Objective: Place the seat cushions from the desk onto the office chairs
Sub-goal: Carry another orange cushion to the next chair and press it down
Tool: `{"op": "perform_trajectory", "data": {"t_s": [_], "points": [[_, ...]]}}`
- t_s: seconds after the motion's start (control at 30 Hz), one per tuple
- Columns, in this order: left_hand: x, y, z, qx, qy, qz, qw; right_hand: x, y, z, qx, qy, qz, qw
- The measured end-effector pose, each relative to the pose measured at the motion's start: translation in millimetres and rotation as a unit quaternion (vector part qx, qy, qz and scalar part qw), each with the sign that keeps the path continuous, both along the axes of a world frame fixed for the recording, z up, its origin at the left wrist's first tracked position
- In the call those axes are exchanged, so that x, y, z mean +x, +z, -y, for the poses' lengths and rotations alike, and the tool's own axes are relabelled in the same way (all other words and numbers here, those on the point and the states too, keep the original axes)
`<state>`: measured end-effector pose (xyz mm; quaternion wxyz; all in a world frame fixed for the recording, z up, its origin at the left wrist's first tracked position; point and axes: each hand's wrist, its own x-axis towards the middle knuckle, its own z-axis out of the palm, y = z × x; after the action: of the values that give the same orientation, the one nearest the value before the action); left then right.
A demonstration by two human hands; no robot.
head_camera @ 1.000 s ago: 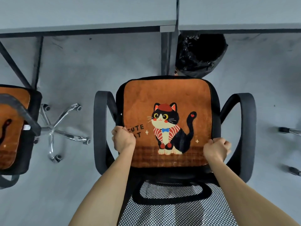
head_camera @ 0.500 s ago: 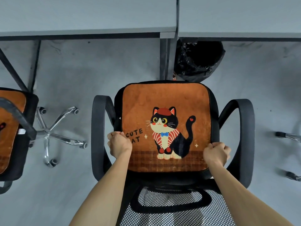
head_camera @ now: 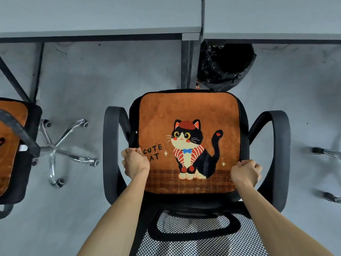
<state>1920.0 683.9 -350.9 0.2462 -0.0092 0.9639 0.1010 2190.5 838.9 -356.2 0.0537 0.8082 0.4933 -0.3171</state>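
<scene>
An orange seat cushion (head_camera: 186, 111) with a cartoon cat and the words "CUTE CAT" lies flat on the seat of a black office chair (head_camera: 276, 145) below me. My left hand (head_camera: 135, 163) grips the cushion's left edge. My right hand (head_camera: 246, 172) grips its right edge near the back corner. The chair's mesh backrest (head_camera: 199, 237) is at the bottom of the view. A second orange cushion (head_camera: 9, 145) lies on another black chair (head_camera: 27, 163) at the left edge, partly cut off.
Two grey desks (head_camera: 99, 15) run along the top, with their legs (head_camera: 186, 61) just beyond the chair. A bin with a black bag (head_camera: 225, 65) stands under the right desk. Chrome chair bases (head_camera: 60, 150) show at left and at the right edge. The floor is grey.
The cushion has slid slightly toward the backrest and settled flat on the seat. Both hands keep hold of its side edges; the view tilted down a little.
</scene>
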Motion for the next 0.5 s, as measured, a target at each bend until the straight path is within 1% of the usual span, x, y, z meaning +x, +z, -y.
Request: {"op": "perform_trajectory", "data": {"t_s": [0.2,0.37,0.43,0.5], "points": [[2.0,0.4,-2.1,-0.001,-0.001,-0.006,1.000,-0.4,0.2,-1.7,-0.006,0.000,0.005,1.000],[2.5,-2.6,-3.3,-0.011,-0.011,-0.012,1.000,1.2,3.1,-3.6,-0.005,0.023,0.012,1.000],[3.1,-4.0,-2.9,-0.006,-0.018,-0.017,1.000,3.7,5.2,-2.7,0.011,0.068,0.018,0.997],[5.2,-3.9,-2.3,-0.001,-0.040,-0.013,0.999,4.6,5.7,1.3,0.018,0.144,0.034,0.989]]}}
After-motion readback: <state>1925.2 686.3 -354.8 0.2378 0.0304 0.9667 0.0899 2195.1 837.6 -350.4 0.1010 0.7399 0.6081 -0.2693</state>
